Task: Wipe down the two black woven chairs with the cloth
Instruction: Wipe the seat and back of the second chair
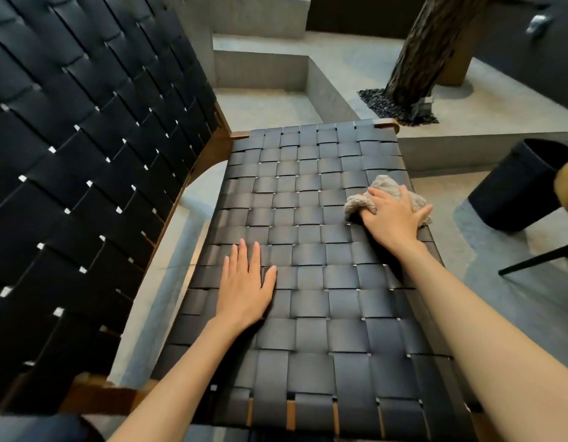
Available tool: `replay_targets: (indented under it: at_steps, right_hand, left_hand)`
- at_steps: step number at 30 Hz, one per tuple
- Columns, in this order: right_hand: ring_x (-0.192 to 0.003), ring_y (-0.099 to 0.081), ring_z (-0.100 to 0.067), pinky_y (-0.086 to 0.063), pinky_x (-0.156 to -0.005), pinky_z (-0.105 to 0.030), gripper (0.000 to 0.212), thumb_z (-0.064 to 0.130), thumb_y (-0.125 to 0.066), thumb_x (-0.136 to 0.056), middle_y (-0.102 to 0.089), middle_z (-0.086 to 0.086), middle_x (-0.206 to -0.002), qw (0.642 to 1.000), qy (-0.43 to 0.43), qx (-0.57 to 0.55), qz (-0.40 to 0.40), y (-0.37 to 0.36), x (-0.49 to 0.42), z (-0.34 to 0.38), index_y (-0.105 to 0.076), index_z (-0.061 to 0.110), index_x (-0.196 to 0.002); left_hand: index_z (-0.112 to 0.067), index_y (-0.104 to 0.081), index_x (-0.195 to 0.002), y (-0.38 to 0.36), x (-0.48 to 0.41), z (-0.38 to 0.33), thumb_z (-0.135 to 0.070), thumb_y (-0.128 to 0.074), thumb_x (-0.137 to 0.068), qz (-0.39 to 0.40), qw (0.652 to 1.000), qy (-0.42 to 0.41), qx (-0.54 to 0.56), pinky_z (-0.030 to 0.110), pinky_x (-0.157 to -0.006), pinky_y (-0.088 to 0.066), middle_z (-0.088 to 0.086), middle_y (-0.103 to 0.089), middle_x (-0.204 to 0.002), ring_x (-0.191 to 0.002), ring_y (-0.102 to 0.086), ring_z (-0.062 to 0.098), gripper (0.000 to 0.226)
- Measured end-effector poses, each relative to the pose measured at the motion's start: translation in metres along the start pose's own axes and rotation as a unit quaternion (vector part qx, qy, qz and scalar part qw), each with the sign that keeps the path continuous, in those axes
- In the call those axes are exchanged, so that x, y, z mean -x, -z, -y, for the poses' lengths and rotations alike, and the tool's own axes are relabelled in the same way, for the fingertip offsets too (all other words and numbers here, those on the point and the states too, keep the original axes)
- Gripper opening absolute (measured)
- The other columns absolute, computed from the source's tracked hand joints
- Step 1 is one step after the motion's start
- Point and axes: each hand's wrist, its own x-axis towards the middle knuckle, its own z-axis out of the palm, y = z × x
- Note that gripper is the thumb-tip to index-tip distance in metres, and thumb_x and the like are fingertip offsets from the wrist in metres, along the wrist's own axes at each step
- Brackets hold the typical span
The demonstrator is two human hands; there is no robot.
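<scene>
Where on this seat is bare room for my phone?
The far part of the woven seat, beyond both hands, is bare; so is the near stretch between the forearms. Right hand presses the cloth at the right edge; left hand lies mid-left.

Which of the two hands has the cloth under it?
The right hand, pressing the grey cloth onto the woven seat; the left hand lies flat on bare weave.
</scene>
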Motion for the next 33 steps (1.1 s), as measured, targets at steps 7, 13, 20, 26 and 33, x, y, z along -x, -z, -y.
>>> replay_targets:
  at_steps: [7,13,20,26,33]
  right_hand:
    - [-0.144,-0.018,-0.024,-0.01,-0.116,-0.053,0.041,0.031,-0.047,-0.094,-0.045,0.012,-0.146,0.983,0.174,0.035,0.055,-0.033,0.02,0.063,-0.052,0.035,-0.135]
    - [-0.144,-0.017,-0.023,-0.008,-0.118,-0.043,0.039,0.029,-0.041,-0.099,-0.039,0.01,-0.15,0.928,0.349,0.007,0.13,-0.077,0.03,0.176,-0.049,0.032,-0.138]
    - [-0.145,-0.013,-0.028,-0.009,-0.115,-0.052,0.042,0.037,-0.042,-0.098,-0.036,0.015,-0.151,0.909,0.384,0.019,0.16,-0.09,0.03,0.21,-0.046,0.034,-0.14]
    - [-0.145,-0.014,-0.03,-0.003,-0.114,-0.061,0.042,0.039,-0.047,-0.093,-0.039,0.017,-0.148,0.955,0.272,0.025,0.113,-0.069,0.03,0.155,-0.05,0.039,-0.134]
    - [-0.146,-0.012,-0.026,0.004,-0.101,-0.076,0.04,0.045,-0.043,-0.092,-0.043,0.019,-0.145,0.988,0.125,0.077,0.041,-0.015,0.039,0.037,-0.052,0.042,-0.131]
  left_hand:
    - [-0.016,0.003,-0.152,0.005,0.023,0.016,-0.052,-0.019,-0.099,-0.007,1.0,0.026,-0.011,0.035,-0.116,0.013,0.008,0.013,-0.159,-0.146,0.016,0.019,0.067]
    - [-0.021,-0.003,-0.153,0.01,0.032,0.033,-0.051,-0.017,-0.1,-0.012,1.0,-0.01,-0.026,0.031,-0.117,0.009,0.0,0.007,-0.16,-0.146,0.011,0.013,0.063]
    - [-0.02,-0.009,-0.153,0.01,0.033,0.036,-0.049,-0.02,-0.1,-0.015,1.0,-0.021,-0.013,0.03,-0.116,0.01,0.001,0.002,-0.161,-0.147,0.01,0.013,0.061]
    - [-0.021,-0.008,-0.153,0.012,0.037,0.032,-0.046,-0.023,-0.101,-0.004,1.0,-0.01,0.0,0.033,-0.119,0.008,0.001,0.003,-0.161,-0.147,0.009,0.015,0.06]
    - [-0.017,-0.012,-0.153,0.019,0.037,0.019,-0.041,-0.026,-0.102,0.016,0.999,0.028,0.008,0.042,-0.119,0.004,0.006,-0.002,-0.161,-0.148,0.004,0.023,0.058]
